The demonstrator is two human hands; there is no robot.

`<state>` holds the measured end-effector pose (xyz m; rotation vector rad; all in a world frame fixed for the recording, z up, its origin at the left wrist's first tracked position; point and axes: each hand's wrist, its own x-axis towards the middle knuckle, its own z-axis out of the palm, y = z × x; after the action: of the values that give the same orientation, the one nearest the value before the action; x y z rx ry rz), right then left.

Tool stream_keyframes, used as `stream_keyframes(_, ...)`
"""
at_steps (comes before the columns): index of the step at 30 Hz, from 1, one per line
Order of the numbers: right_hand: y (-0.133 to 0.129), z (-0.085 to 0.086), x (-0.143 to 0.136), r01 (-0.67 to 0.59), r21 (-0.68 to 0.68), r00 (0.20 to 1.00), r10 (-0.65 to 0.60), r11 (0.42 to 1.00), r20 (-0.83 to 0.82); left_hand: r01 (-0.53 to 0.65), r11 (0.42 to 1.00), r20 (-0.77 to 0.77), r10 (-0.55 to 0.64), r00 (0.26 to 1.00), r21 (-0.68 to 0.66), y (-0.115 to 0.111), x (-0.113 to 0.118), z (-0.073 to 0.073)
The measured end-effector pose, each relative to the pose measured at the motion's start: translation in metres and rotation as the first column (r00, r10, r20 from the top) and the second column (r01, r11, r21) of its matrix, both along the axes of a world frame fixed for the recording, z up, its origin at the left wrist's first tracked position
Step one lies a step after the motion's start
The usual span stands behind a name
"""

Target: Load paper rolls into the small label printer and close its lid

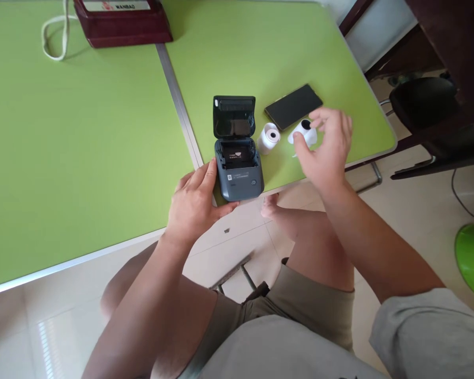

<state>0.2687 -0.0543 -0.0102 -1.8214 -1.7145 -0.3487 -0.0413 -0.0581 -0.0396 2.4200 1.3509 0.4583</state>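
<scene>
A dark grey label printer (240,181) stands near the table's front edge with its lid (234,118) flipped up and its paper bay exposed. My left hand (193,202) holds its left side, fingers along the casing and thumb at the front bottom edge. To the printer's right, a white paper roll (268,139) stands upright with a small core showing. Beside that, a second white roll (300,131) with a dark core lies with some paper loose. My right hand (327,147) hovers at this second roll, thumb and fingers apart, partly covering it.
Behind the rolls a black smartphone (294,106) lies on the green table (82,131). A metal strip (177,100) crosses the tabletop left of the printer. A dark red device (122,23) with a white cord (65,31) sits at the back. Right of the table is a dark chair (422,105).
</scene>
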Motion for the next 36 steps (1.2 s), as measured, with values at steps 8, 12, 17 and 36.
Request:
stream_keyframes(8,0.011,0.013,-0.048,-0.146,-0.305,0.989,0.14,0.941,-0.043,0.014,1.0,0.021,-0.013,1.0,-0.007,-0.003,0.002,0.007)
stream_keyframes(12,0.014,0.006,-0.052,-0.192,-0.314,0.972,0.135,0.93,-0.193,0.036,0.999,0.067,-0.035,0.997,-0.007,-0.004,0.003,0.008)
stream_keyframes(17,-0.013,0.01,-0.057,-0.271,-0.172,0.756,0.099,0.947,-0.647,0.026,0.999,0.121,-0.023,0.992,-0.024,-0.003,0.001,0.004)
stream_keyframes(36,-0.05,0.036,-0.095,-0.584,-0.063,-0.03,-0.099,0.81,-0.995,0.153,0.926,0.524,-0.325,0.787,0.345,-0.008,0.049,0.031)
